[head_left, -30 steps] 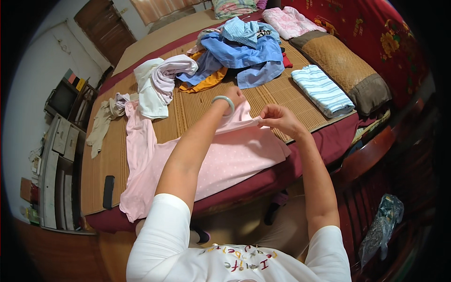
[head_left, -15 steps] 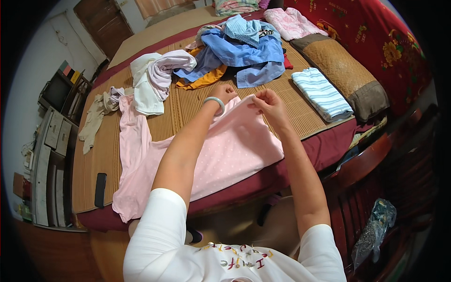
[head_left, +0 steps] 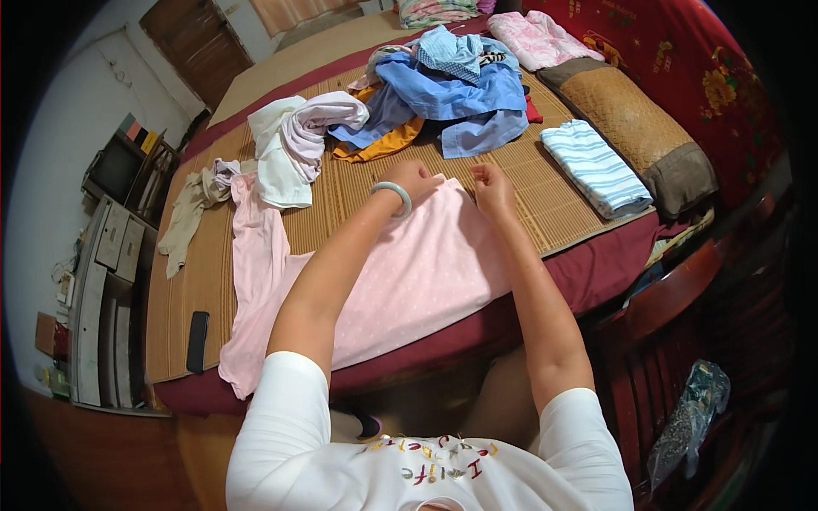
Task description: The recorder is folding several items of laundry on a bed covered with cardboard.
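Note:
A pale pink garment with small white dots (head_left: 400,289) lies spread along the near edge of the bed, with a long narrow part stretching up its left side. My left hand (head_left: 411,179), with a pale bangle on the wrist, pinches the garment's far upper edge. Just to the right, my right hand (head_left: 494,192) is raised beside that edge. Its fingers are loosely bent, with no cloth showing between them. Both forearms reach over the garment and hide parts of it.
A woven mat (head_left: 332,217) covers the bed. Beyond are white and lilac clothes (head_left: 285,162), a heap of blue clothes (head_left: 460,89) and a beige garment (head_left: 183,221). Right are a folded striped cloth (head_left: 595,166) and a pillow (head_left: 635,119). A black phone (head_left: 198,341) lies left.
My right hand has come off the garment's edge, which it was pinching. The raised edge has dropped flatter, and my left hand has shifted slightly right in view. The view has turned a little.

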Demonstrator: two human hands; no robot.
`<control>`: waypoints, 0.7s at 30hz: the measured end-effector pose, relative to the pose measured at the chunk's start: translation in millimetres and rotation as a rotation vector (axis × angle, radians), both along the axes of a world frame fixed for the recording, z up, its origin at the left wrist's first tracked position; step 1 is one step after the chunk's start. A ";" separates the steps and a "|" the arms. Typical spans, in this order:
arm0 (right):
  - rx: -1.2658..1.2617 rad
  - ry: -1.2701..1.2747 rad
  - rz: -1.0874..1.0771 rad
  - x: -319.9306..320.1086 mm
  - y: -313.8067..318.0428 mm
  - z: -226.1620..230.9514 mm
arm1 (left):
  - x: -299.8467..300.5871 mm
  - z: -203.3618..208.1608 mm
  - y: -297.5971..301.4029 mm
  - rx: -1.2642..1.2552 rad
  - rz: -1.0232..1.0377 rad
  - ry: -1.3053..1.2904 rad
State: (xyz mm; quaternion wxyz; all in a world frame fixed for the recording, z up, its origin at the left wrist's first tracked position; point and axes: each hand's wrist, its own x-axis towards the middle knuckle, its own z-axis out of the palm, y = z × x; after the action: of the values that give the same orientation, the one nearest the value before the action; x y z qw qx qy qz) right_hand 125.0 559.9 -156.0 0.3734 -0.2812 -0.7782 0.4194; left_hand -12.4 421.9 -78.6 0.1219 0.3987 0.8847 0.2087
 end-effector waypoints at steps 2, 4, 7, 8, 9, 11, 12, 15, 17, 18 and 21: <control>-0.013 -0.074 0.034 2.4 -15.6 9.1 | -7.9 -12.3 -7.2 0.022 -0.061 -0.063; -0.017 -0.149 0.059 7.3 -25.4 18.7 | -10.4 -19.7 -7.7 0.053 -0.132 -0.127; -0.048 -0.210 0.090 14.6 -29.7 21.4 | -2.7 -25.8 2.6 0.066 -0.082 -0.009; -0.043 -0.199 0.082 15.3 -27.4 20.5 | -0.8 -24.1 8.7 0.052 -0.092 -0.025; -0.039 -0.185 0.078 14.6 -26.4 19.6 | -0.1 -22.4 11.1 0.036 -0.100 -0.040; -0.028 -0.135 0.059 12.4 -21.9 12.6 | 3.7 -18.3 12.3 0.110 -0.069 -0.074; -0.017 -0.088 0.041 11.0 -17.4 7.1 | 6.7 -15.0 13.4 0.184 -0.037 -0.111; -0.265 -0.033 0.051 11.0 9.4 -10.7 | 15.4 0.2 8.8 0.383 -0.178 -0.427; -0.320 -0.003 0.086 14.7 21.5 -18.1 | 18.2 9.3 -6.9 0.338 -0.281 -0.534; -0.359 0.004 0.105 12.3 17.2 -12.3 | 14.3 10.3 -23.6 0.272 -0.444 -0.677; -0.284 -0.049 0.074 13.1 11.5 -0.3 | 21.6 17.9 -54.0 0.072 -0.594 -0.875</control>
State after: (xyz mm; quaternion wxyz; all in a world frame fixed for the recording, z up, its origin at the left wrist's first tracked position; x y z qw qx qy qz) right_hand 138.1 571.4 -156.3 0.2949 -0.3126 -0.7298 0.5316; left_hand 9.1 367.9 -60.8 0.5196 0.5119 0.5922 0.3424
